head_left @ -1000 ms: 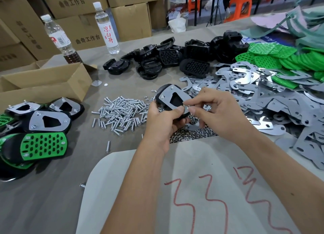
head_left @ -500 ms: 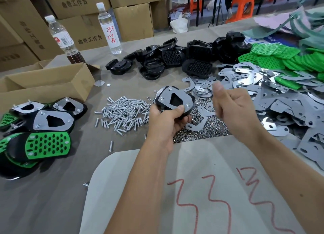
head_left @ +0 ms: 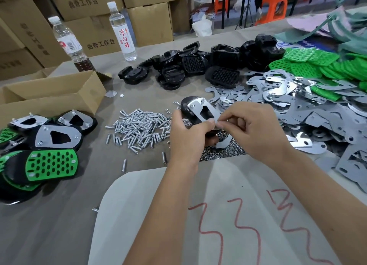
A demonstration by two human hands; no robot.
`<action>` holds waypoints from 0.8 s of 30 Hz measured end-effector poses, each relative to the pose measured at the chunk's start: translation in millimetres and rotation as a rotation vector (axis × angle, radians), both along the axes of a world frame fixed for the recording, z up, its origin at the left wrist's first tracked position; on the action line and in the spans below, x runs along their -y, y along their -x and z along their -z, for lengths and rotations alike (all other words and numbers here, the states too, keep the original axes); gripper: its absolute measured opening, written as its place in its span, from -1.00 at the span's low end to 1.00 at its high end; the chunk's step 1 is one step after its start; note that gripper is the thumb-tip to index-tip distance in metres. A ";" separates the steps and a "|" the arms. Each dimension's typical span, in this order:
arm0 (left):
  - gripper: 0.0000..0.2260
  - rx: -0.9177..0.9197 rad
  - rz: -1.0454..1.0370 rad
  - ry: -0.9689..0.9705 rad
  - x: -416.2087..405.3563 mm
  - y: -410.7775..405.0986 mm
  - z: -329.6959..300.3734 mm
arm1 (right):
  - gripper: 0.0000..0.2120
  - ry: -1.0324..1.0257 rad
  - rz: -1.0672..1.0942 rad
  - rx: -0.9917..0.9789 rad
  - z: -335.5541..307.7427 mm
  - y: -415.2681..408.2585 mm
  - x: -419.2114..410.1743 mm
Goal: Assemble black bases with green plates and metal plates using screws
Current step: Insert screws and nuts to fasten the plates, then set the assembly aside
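My left hand (head_left: pixel 187 134) grips a black base (head_left: pixel 186 109) with a metal plate (head_left: pixel 199 110) screwed on top, held above the table's middle. My right hand (head_left: pixel 252 128) pinches something small at the plate's near corner; the item is hidden by my fingertips. Loose screws (head_left: pixel 139 127) lie heaped just left of my hands, and small nuts (head_left: pixel 220 151) lie under them. Black bases (head_left: pixel 198 64) are piled at the back, metal plates (head_left: pixel 297 106) to the right, green plates (head_left: pixel 309 66) at the far right.
Finished assemblies (head_left: pixel 39 149) lie at the left beside an open cardboard box (head_left: pixel 51 94). Two water bottles (head_left: pixel 123 32) stand at the back left before stacked cartons. A white sheet with red marks (head_left: pixel 218 215) covers the near table.
My right hand, raised apart to the right half a second ago, has come back to the plate's near corner. My left hand has tilted the assembly more upright.
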State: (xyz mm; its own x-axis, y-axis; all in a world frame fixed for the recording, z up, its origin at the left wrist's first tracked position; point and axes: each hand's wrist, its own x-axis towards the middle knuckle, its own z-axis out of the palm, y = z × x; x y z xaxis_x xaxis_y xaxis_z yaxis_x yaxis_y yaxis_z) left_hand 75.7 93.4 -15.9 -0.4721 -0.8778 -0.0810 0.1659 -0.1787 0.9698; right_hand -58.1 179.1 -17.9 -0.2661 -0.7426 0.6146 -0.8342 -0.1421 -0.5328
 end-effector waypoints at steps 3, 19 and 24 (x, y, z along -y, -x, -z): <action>-0.73 -0.010 -0.004 0.034 2.1 -2.9 -2.8 | -0.92 -0.041 -0.019 -0.078 0.0 -1.7 1.2; -0.72 0.001 0.007 0.058 -0.5 -2.5 -1.4 | -0.72 -0.245 0.105 -0.172 -0.4 -12.2 7.6; -0.78 0.052 -0.060 0.089 0.9 -2.6 1.8 | -0.82 -0.312 -0.033 -0.124 -1.3 -8.0 2.4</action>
